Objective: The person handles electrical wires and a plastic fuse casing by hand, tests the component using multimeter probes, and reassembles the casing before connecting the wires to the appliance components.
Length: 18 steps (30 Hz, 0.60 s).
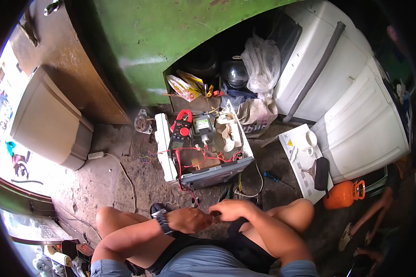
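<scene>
My left hand (189, 220), with a dark watch at the wrist, is closed in front of my lap. Close beside it my right hand (230, 210) is closed too, its fingertips meeting the left hand's. A small reddish bit shows between them, too hidden to name. A thin red test lead (179, 161) runs down toward my left hand from a red and black clamp meter (182, 129). The meter lies on an opened microwave oven (203, 173), its casing off, with a transformer-like metal block (202, 125), loose wires and white plastic parts showing inside.
A small motor-like part (144, 122) lies left of the oven. To the right are a white metal panel (298, 161) with a mug (307, 139) and black pouch (321, 174), an orange gas cylinder (341, 197), and a blue-handled screwdriver (271, 177). Another person's arm (374, 212) shows at far right.
</scene>
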Each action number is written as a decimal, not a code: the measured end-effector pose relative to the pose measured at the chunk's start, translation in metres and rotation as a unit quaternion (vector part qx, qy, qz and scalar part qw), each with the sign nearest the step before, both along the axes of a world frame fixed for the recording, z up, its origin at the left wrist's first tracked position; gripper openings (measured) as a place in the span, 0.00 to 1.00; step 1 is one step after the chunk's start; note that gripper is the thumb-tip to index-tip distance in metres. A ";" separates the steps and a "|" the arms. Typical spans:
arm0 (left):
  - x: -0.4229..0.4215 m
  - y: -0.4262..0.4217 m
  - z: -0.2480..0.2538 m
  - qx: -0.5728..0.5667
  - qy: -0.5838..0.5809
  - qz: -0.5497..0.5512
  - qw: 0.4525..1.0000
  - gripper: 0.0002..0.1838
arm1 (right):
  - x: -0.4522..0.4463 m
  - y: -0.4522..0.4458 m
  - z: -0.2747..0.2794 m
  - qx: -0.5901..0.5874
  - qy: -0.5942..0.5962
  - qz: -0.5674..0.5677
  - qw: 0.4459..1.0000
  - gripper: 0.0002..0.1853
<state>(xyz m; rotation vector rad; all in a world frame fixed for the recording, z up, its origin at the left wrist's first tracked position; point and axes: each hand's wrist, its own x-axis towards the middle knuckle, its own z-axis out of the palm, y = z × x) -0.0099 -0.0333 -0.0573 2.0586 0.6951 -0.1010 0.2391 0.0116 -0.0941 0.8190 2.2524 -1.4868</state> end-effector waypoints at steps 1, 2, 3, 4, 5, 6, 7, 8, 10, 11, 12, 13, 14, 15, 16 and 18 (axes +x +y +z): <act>-0.003 0.004 0.030 0.019 -0.117 0.009 0.993 0.15 | 0.007 0.013 0.047 -0.036 0.026 0.017 0.999 0.23; -0.006 0.011 0.058 0.053 -0.139 0.041 0.988 0.13 | 0.015 0.023 0.085 -0.045 0.044 0.017 0.998 0.24; -0.011 0.019 0.081 0.087 -0.163 0.071 0.980 0.11 | 0.029 0.027 0.093 -0.040 0.098 -0.026 0.994 0.21; -0.016 0.031 0.099 0.144 -0.157 0.107 0.971 0.10 | 0.042 0.033 0.107 -0.024 0.139 -0.063 0.988 0.18; -0.021 0.039 0.110 0.202 -0.154 0.137 0.957 0.10 | 0.052 0.041 0.130 0.010 0.140 -0.098 0.985 0.16; -0.025 0.046 0.112 0.273 -0.137 0.164 0.938 0.11 | 0.065 0.051 0.137 0.089 0.149 -0.116 0.978 0.15; -0.026 0.056 0.112 0.340 -0.126 0.186 0.913 0.12 | 0.079 0.058 0.149 0.149 0.117 -0.156 0.969 0.14; -0.026 0.062 0.110 0.374 -0.127 0.203 0.896 0.12 | 0.100 0.068 0.149 0.200 0.108 -0.177 0.958 0.15; -0.027 0.065 0.099 0.409 -0.127 0.254 0.867 0.12 | 0.156 0.095 0.128 0.217 0.017 -0.229 0.949 0.15; -0.026 0.066 0.095 0.407 -0.132 0.247 0.869 0.12 | 0.188 0.109 0.121 0.211 -0.023 -0.268 0.940 0.16; -0.027 0.064 0.092 0.402 -0.143 0.248 0.870 0.12 | 0.226 0.126 0.100 0.161 -0.062 -0.351 0.920 0.17; -0.028 0.062 0.090 0.398 -0.152 0.252 0.869 0.12 | 0.265 0.141 0.077 0.215 -0.126 -0.360 0.899 0.17; -0.027 0.061 0.088 0.398 -0.147 0.254 0.869 0.12 | 0.303 0.156 0.043 0.324 -0.228 -0.313 0.863 0.17; -0.027 0.061 0.087 0.401 -0.144 0.259 0.867 0.12 | 0.323 0.156 0.021 0.354 -0.242 -0.357 0.830 0.18; -0.028 0.061 0.085 0.397 -0.142 0.262 0.868 0.12 | 0.334 0.151 -0.002 0.383 -0.253 -0.399 0.794 0.19; -0.029 0.059 0.084 0.398 -0.125 0.263 0.870 0.11 | 0.346 0.160 -0.047 0.360 -0.285 -0.474 0.752 0.27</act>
